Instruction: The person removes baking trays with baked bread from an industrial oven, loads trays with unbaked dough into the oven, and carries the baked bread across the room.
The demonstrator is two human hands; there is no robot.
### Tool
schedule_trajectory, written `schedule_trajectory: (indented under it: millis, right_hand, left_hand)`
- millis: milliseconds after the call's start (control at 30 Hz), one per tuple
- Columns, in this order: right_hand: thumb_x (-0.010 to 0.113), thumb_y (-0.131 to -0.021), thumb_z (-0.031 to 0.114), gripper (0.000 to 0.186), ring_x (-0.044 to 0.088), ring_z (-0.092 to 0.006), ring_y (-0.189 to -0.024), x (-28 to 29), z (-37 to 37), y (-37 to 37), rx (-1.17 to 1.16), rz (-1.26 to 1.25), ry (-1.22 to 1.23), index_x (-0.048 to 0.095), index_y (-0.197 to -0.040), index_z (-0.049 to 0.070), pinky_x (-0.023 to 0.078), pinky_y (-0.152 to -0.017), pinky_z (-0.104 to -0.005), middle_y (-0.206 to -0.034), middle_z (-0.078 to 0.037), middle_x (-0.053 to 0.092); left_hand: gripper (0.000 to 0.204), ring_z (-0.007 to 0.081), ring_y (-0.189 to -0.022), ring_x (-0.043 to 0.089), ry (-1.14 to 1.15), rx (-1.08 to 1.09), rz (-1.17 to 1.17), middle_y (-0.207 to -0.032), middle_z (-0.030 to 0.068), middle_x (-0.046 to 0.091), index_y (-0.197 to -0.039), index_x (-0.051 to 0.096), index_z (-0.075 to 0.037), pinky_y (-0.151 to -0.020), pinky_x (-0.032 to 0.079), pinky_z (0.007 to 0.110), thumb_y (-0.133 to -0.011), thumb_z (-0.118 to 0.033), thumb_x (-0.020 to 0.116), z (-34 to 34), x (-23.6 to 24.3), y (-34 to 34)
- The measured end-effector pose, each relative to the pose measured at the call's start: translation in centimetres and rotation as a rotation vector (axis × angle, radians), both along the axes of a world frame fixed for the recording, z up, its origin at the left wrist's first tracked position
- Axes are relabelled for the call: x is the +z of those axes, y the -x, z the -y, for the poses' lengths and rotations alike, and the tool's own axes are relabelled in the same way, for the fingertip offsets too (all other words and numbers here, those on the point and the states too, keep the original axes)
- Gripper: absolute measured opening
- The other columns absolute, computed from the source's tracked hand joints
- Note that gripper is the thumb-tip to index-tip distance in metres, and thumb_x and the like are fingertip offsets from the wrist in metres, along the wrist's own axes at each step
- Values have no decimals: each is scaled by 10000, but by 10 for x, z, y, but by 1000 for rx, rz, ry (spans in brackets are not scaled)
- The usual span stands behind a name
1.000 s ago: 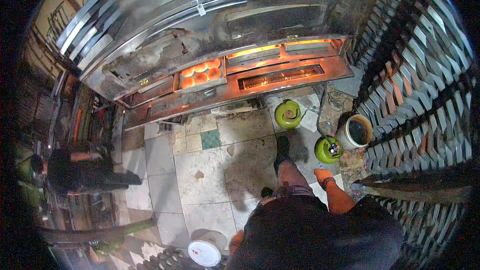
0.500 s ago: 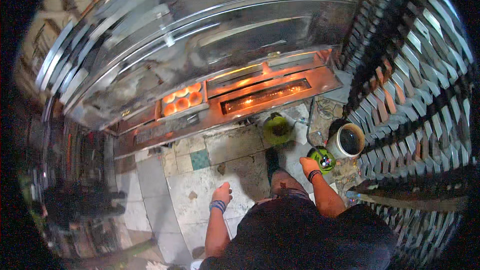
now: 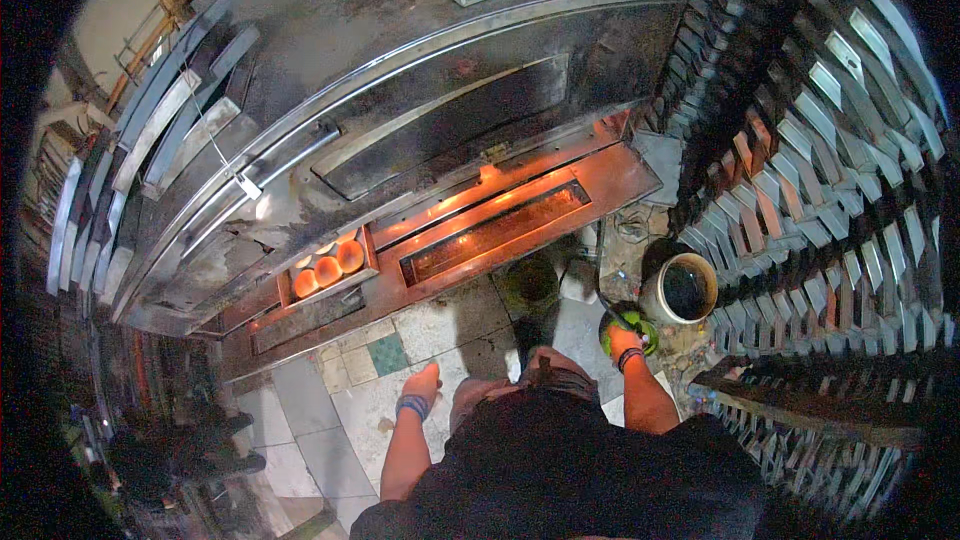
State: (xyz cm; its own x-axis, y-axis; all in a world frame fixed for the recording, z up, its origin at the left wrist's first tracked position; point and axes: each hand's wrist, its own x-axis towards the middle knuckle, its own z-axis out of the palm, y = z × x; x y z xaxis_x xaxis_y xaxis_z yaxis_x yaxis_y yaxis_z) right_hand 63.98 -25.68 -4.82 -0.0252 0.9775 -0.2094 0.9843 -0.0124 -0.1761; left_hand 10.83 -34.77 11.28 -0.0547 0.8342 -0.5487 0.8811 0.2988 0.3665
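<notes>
My right hand (image 3: 625,342) is closed over the top of a small green gas cylinder (image 3: 646,328) at the lower right; my fingers hide most of its valve. A dark hose (image 3: 613,312) runs from the cylinder's top. On the left, my left hand (image 3: 424,380) hangs over the tiles with loosely bent fingers and nothing in it. A second green gas cylinder (image 3: 531,280) stands in shadow in front of the oven. Orange light glows along the base of the metal oven (image 3: 440,120), where a square tin (image 3: 372,265) holds several round buns (image 3: 327,271).
A pale bucket (image 3: 713,292) with a dark inside stands right of the cylinder I hold. Stacked metal trays (image 3: 800,210) line the right side, and more trays (image 3: 160,130) hang at the upper left. A long slot (image 3: 495,235) lies open in the oven's lower ledge.
My right hand has come down onto the top of the green cylinder. My view has shifted and steadied, so fewer buns show. The glow in the slot looks dimmer.
</notes>
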Motion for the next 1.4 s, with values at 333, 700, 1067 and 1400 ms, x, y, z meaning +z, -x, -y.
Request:
schedule_trajectory:
  millis: [333, 700, 1067, 1400]
  right_hand:
    - [537, -910, 418, 348, 570, -196, -642, 118, -28, 67, -747, -1006, 499, 615, -911, 79, 481, -570, -392, -760, -48, 580]
    - [597, -907, 396, 297, 530, -236, -590, -96, 132, -29, -221, -774, 418, 624, -923, 101, 453, -548, -450, -715, -50, 549]
    - [556, -882, 437, 414, 609, -223, -669, 57, 228, 23, -173, -435, 744, 632, -956, 37, 535, -583, -419, -845, -85, 637]
    - [545, -879, 432, 375, 582, -213, -614, 44, 217, -18, -78, -459, 513, 624, -907, 66, 524, -576, -422, -776, -73, 606]
  left_hand:
    - [627, 292, -898, 698, 58, 130, 129, -946, 187, 729, -983, 710, 10, -810, 515, 409, -903, -540, 421, -47, 16, -44]
    - [440, 293, -847, 701, -26, 242, 270, -1025, 186, 720, -1086, 626, -17, -766, 544, 427, -925, -411, 513, 137, -30, -27]
    - [264, 467, -1018, 648, 238, 225, -51, -1102, 240, 663, -1086, 547, -84, -841, 518, 551, -922, -290, 574, 570, -137, -92]
    - [276, 448, -1031, 652, 325, 265, 103, -1103, 235, 660, -1074, 558, -94, -856, 512, 550, -943, -337, 537, 510, -106, -124]
